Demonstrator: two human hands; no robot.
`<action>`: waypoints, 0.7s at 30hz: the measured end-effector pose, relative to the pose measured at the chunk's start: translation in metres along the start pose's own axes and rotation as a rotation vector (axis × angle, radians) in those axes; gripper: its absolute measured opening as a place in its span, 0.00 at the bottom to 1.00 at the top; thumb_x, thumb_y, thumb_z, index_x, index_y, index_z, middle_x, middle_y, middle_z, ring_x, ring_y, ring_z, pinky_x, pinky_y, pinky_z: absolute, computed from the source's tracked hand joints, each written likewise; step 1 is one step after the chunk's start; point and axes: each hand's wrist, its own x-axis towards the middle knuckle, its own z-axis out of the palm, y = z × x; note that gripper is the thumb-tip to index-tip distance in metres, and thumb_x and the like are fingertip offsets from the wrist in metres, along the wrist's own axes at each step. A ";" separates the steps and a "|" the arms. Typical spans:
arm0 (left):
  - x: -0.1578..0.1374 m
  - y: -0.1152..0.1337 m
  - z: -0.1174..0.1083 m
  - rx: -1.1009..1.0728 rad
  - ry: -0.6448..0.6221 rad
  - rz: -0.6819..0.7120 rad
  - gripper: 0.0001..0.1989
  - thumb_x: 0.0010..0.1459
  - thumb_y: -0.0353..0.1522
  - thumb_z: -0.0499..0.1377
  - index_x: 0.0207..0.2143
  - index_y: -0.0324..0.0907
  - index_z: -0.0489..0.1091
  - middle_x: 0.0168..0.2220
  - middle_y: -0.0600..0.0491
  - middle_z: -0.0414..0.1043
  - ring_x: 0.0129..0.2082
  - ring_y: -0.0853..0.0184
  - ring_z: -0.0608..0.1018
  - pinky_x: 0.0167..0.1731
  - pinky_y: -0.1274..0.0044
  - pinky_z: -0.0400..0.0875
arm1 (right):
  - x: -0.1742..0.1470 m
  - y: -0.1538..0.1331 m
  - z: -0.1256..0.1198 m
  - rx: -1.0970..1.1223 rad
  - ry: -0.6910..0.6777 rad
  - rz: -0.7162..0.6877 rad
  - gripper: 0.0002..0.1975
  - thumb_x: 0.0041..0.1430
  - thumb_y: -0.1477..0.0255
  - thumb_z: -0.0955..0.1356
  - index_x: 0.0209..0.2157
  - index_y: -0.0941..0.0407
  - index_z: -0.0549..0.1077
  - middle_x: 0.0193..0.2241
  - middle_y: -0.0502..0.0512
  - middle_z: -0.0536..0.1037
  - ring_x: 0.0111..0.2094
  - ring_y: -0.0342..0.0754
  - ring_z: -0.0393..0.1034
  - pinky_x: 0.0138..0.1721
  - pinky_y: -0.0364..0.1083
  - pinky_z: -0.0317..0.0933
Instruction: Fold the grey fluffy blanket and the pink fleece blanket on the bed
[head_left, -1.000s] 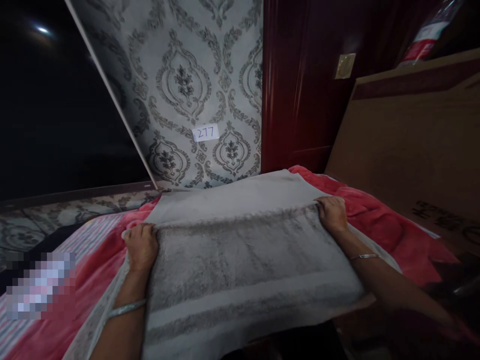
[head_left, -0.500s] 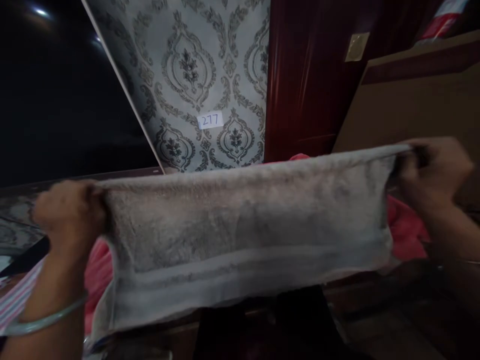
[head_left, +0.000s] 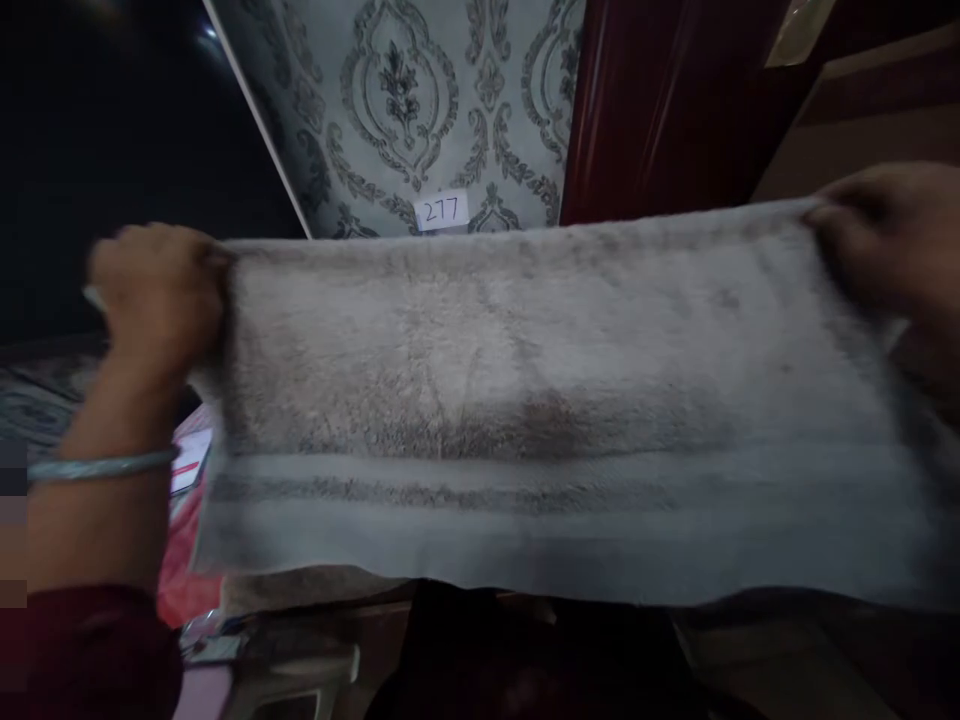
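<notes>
a gray towel (head_left: 510, 350) is stretched between a person's two hands before patterned wallpaper (head_left: 401, 80), where a white paper label (head_left: 441, 210) reads "277" in handwriting. the left hand (head_left: 159, 290) clenches one end of the towel's upper edge; the right hand (head_left: 900, 235), blurred and cropped, grips the other. a red-banded white rectangle (head_left: 190, 462), partly hidden beside the left forearm (head_left: 124, 410), is illegible.

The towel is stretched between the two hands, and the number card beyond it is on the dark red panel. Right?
Not quite: the head view shows the number card on the patterned wallpaper. The rest holds: the towel is stretched between the left hand and the right hand.
</notes>
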 end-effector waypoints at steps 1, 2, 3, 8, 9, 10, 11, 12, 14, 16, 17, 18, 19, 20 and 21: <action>0.003 0.016 0.014 0.006 -0.059 0.076 0.32 0.71 0.41 0.38 0.51 0.22 0.70 0.54 0.43 0.70 0.63 0.48 0.65 0.57 0.56 0.53 | 0.002 -0.007 0.018 -0.018 -0.060 -0.001 0.15 0.69 0.66 0.66 0.49 0.58 0.79 0.47 0.61 0.79 0.52 0.54 0.71 0.51 0.56 0.59; 0.003 0.031 0.031 0.026 -0.106 0.123 0.32 0.72 0.41 0.37 0.50 0.23 0.70 0.54 0.42 0.70 0.63 0.48 0.65 0.57 0.56 0.55 | 0.002 -0.013 0.040 -0.039 -0.132 0.010 0.14 0.67 0.69 0.66 0.49 0.61 0.79 0.48 0.64 0.79 0.51 0.55 0.71 0.51 0.58 0.58; 0.001 0.043 0.050 0.050 -0.171 0.166 0.32 0.73 0.40 0.36 0.51 0.23 0.70 0.54 0.40 0.70 0.63 0.47 0.65 0.56 0.56 0.57 | -0.002 -0.018 0.064 -0.056 -0.200 0.046 0.14 0.65 0.73 0.67 0.48 0.64 0.79 0.47 0.67 0.79 0.51 0.56 0.71 0.51 0.59 0.57; -0.041 0.069 0.155 0.065 -0.504 0.221 0.22 0.63 0.27 0.53 0.59 0.34 0.69 0.60 0.34 0.68 0.61 0.49 0.68 0.55 0.58 0.63 | -0.064 -0.023 0.169 0.041 -0.476 0.155 0.15 0.50 0.79 0.72 0.43 0.60 0.80 0.46 0.70 0.79 0.49 0.63 0.69 0.50 0.61 0.57; -0.054 0.066 0.172 0.040 -0.550 0.227 0.22 0.62 0.28 0.55 0.59 0.36 0.69 0.61 0.35 0.67 0.62 0.48 0.68 0.56 0.58 0.63 | -0.082 -0.019 0.180 0.066 -0.495 0.137 0.15 0.49 0.77 0.72 0.41 0.59 0.80 0.46 0.69 0.79 0.49 0.63 0.69 0.51 0.61 0.57; -0.067 0.062 0.187 0.013 -0.601 0.215 0.22 0.62 0.29 0.55 0.58 0.37 0.70 0.61 0.36 0.68 0.62 0.49 0.68 0.57 0.58 0.64 | -0.099 -0.013 0.188 0.090 -0.510 0.116 0.13 0.49 0.76 0.72 0.39 0.58 0.79 0.46 0.68 0.80 0.49 0.62 0.69 0.51 0.59 0.58; -0.080 0.056 0.199 -0.019 -0.648 0.190 0.21 0.63 0.31 0.54 0.57 0.37 0.71 0.60 0.37 0.69 0.61 0.49 0.69 0.56 0.59 0.65 | -0.115 -0.007 0.192 0.112 -0.523 0.101 0.11 0.49 0.75 0.71 0.37 0.57 0.79 0.45 0.67 0.80 0.49 0.61 0.69 0.52 0.58 0.59; -0.093 0.048 0.209 -0.047 -0.678 0.152 0.21 0.64 0.33 0.52 0.57 0.37 0.71 0.60 0.38 0.70 0.61 0.50 0.70 0.56 0.60 0.65 | -0.129 0.001 0.194 0.130 -0.532 0.093 0.10 0.50 0.73 0.70 0.36 0.56 0.78 0.45 0.66 0.80 0.49 0.60 0.70 0.53 0.57 0.60; -0.114 0.031 0.221 -0.112 -0.688 0.080 0.22 0.65 0.34 0.49 0.57 0.37 0.71 0.59 0.39 0.70 0.60 0.53 0.71 0.58 0.62 0.65 | -0.150 0.017 0.193 0.149 -0.535 0.104 0.08 0.51 0.71 0.68 0.34 0.55 0.77 0.44 0.66 0.80 0.49 0.60 0.70 0.55 0.57 0.60; -0.131 0.017 0.225 -0.203 -0.633 0.036 0.22 0.65 0.35 0.48 0.56 0.37 0.72 0.60 0.40 0.70 0.60 0.55 0.71 0.60 0.64 0.64 | -0.164 0.032 0.189 0.150 -0.523 0.141 0.09 0.50 0.69 0.67 0.34 0.55 0.77 0.44 0.68 0.79 0.51 0.62 0.70 0.57 0.60 0.59; -0.137 0.012 0.226 -0.259 -0.595 0.012 0.22 0.64 0.35 0.49 0.55 0.37 0.72 0.59 0.40 0.71 0.60 0.56 0.71 0.61 0.65 0.63 | -0.168 0.038 0.188 0.150 -0.513 0.160 0.10 0.50 0.68 0.67 0.34 0.55 0.77 0.45 0.69 0.79 0.51 0.63 0.70 0.57 0.61 0.58; -0.143 0.009 0.225 -0.311 -0.560 -0.021 0.22 0.63 0.35 0.49 0.54 0.37 0.73 0.58 0.40 0.72 0.59 0.57 0.71 0.61 0.65 0.63 | -0.171 0.042 0.186 0.151 -0.501 0.177 0.11 0.49 0.67 0.67 0.34 0.55 0.77 0.45 0.69 0.79 0.52 0.64 0.70 0.58 0.62 0.58; -0.147 0.008 0.224 -0.351 -0.531 -0.062 0.22 0.62 0.34 0.50 0.53 0.36 0.73 0.57 0.40 0.73 0.58 0.56 0.72 0.61 0.65 0.63 | -0.174 0.046 0.185 0.148 -0.489 0.193 0.12 0.49 0.66 0.67 0.35 0.55 0.78 0.45 0.68 0.79 0.52 0.65 0.70 0.58 0.63 0.58; -0.151 0.007 0.223 -0.375 -0.507 -0.104 0.22 0.61 0.34 0.50 0.52 0.36 0.74 0.55 0.40 0.74 0.57 0.56 0.73 0.61 0.65 0.64 | -0.177 0.049 0.184 0.137 -0.479 0.210 0.14 0.49 0.65 0.66 0.36 0.54 0.78 0.46 0.68 0.79 0.52 0.65 0.70 0.58 0.63 0.59; -0.153 0.008 0.221 -0.381 -0.486 -0.148 0.21 0.60 0.34 0.50 0.51 0.35 0.74 0.53 0.39 0.75 0.56 0.55 0.74 0.61 0.64 0.64 | -0.180 0.051 0.183 0.115 -0.472 0.230 0.16 0.49 0.64 0.66 0.38 0.54 0.78 0.47 0.68 0.79 0.53 0.65 0.70 0.57 0.63 0.60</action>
